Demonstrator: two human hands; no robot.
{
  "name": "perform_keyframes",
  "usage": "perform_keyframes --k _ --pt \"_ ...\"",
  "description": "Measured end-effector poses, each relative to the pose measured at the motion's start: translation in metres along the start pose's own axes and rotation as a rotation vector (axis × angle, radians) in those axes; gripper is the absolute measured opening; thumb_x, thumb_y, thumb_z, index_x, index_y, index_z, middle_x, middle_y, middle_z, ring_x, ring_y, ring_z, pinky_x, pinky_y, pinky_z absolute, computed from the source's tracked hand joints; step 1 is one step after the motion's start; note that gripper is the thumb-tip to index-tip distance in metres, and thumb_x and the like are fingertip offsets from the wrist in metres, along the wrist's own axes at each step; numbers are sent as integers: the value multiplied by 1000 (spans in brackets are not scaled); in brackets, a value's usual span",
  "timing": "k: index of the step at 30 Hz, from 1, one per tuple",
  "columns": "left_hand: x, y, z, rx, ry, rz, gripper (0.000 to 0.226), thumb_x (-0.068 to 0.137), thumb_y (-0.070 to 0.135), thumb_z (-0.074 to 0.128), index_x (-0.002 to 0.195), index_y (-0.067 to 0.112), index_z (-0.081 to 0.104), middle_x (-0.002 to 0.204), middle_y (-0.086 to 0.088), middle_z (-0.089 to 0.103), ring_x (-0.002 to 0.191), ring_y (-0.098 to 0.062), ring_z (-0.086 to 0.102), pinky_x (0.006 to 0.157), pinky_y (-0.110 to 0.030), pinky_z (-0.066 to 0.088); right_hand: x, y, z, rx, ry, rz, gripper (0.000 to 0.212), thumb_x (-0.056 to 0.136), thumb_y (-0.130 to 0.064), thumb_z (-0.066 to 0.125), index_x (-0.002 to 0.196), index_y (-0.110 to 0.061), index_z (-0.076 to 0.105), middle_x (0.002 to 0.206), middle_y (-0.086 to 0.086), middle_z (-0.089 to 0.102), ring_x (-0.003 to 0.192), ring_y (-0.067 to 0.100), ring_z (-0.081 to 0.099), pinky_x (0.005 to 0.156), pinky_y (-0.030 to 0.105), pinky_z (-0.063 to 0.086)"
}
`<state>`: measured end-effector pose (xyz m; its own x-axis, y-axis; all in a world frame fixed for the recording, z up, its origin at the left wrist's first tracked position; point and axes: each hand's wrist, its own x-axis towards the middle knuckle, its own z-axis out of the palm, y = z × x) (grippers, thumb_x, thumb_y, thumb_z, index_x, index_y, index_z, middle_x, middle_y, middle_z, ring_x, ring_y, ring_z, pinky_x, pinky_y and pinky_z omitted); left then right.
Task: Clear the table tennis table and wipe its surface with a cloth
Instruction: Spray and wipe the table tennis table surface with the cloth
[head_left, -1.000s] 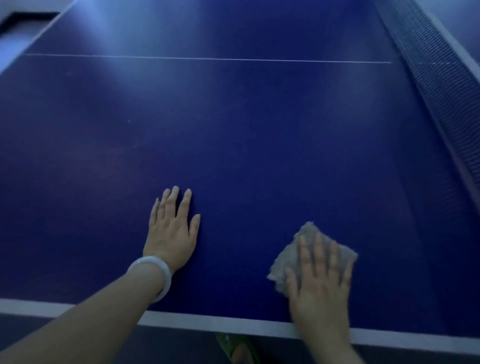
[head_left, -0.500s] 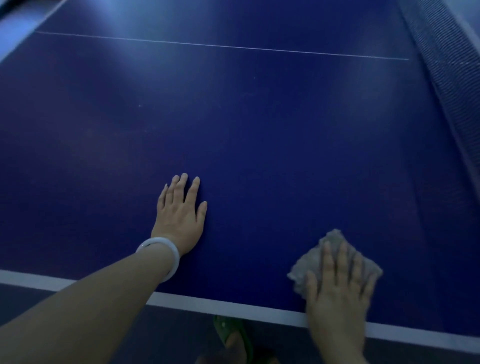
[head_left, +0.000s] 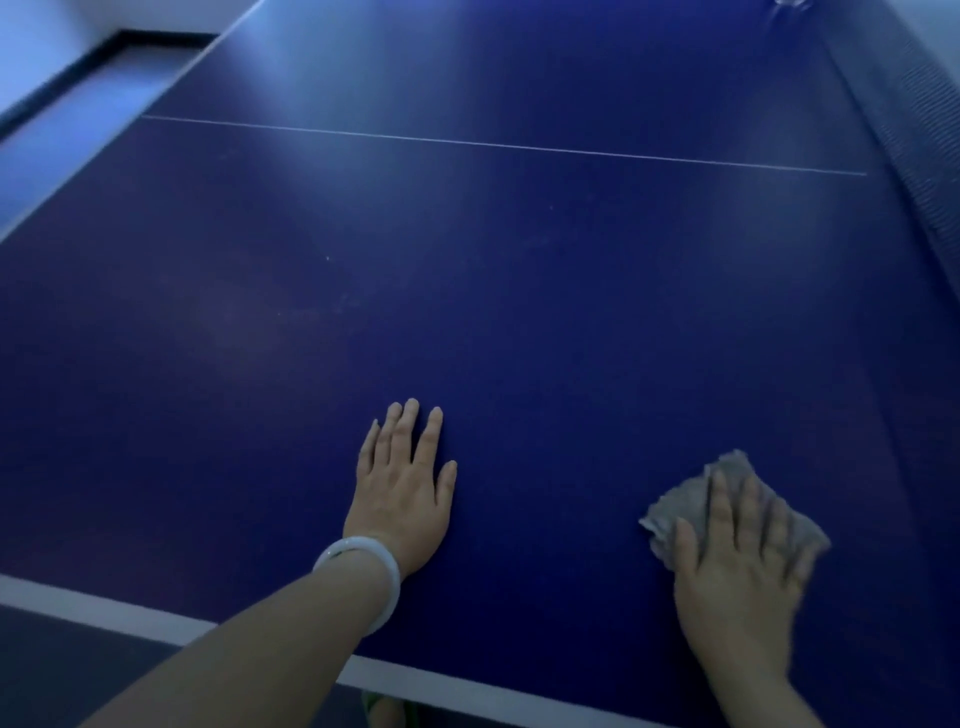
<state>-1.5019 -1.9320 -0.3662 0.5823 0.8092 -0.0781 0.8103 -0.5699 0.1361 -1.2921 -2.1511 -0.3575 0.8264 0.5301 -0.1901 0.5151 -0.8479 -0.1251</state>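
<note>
Grey crumpled cloth (head_left: 727, 488) at lower right of the frame, pinned flat under the right hand (head_left: 743, 577), fingers straight and spread. Left hand (head_left: 402, 488) lower centre, palm down on the dark blue table tennis table (head_left: 519, 312), fingers straight, white bangle (head_left: 363, 582) at wrist. Net (head_left: 919, 145) along upper right.

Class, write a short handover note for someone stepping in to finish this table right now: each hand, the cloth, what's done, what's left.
Left hand: flat on the blue table, fingers straight, holding nothing.
Right hand: fingers straight, pressing the grey cloth onto the table near the front white edge, right of the left hand.
Done: no loose items show on the visible table.
Left: wipe on toward the centre line and the net.
</note>
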Motion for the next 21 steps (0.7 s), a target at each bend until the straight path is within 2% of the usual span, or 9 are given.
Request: perform_keyframes --k 2,4,7,8,10,12,14,17,21 --pt "-1 0 -1 16 -9 3 66 95 53 4 155 26 0 163 -2 -3 149 -17 -11 121 -39 -8 -22 -34 6 -1 16 -107 61 99 -50 3 155 -28 -6 164 5 -1 150 29 -3 117 61 1" --pt "-2 0 -3 6 -16 7 68 94 53 0 156 24 1 163 -4 -2 149 -17 -12 121 -39 -8 -38 -73 12 44 -1 -343 62 100 -50 12 155 -23 15 163 7 12 150 30 8 117 61 6" --pt "-2 1 -5 -11 -32 8 69 92 53 -5 155 24 -4 163 -4 -7 145 -13 -22 119 -38 -14 -13 -103 16 -31 24 -577 63 99 -52 20 156 -27 10 164 0 3 151 22 -2 119 55 6" --pt "-2 1 -5 -15 -40 8 70 91 53 -7 154 25 -7 163 -4 -10 144 -13 -25 118 -38 -16 8 -102 16 -66 41 -563 63 99 -53 17 156 -31 1 164 -3 -5 151 19 -10 120 54 2" --pt "-3 1 -7 -14 -57 9 70 91 53 -6 154 24 -6 163 -4 -9 146 -15 -22 119 -39 -15 48 -92 10 -56 38 -344 62 99 -53 9 154 -33 -11 163 -5 -15 149 19 -18 120 54 -4" --pt "-4 2 -13 8 -87 7 68 95 50 5 156 20 10 163 -8 7 150 -22 -2 121 -42 -4 74 -84 -2 28 48 -41 64 97 -54 4 155 -30 -7 164 -1 -12 150 24 -12 119 57 -3" --pt "-5 3 -19 -16 -103 15 63 96 45 21 149 14 36 156 -13 32 146 -28 26 114 -46 14 76 -92 -6 63 48 113 70 93 -56 -3 156 -26 -4 164 4 -9 150 28 -9 118 59 -2" --pt "-5 2 -24 -24 -91 46 61 96 44 25 140 10 50 147 -16 45 137 -31 42 107 -46 23 53 -141 5 -7 50 -53 71 90 -56 -12 155 -26 -13 162 5 -15 150 29 -12 118 60 -3" --pt "-5 -3 -23 -34 -105 99 60 87 46 42 134 12 59 142 -15 52 131 -29 50 107 -44 22 40 -188 20 -34 55 -289 69 92 -57 -2 154 -28 -9 162 -2 -14 150 22 -15 120 53 -9"
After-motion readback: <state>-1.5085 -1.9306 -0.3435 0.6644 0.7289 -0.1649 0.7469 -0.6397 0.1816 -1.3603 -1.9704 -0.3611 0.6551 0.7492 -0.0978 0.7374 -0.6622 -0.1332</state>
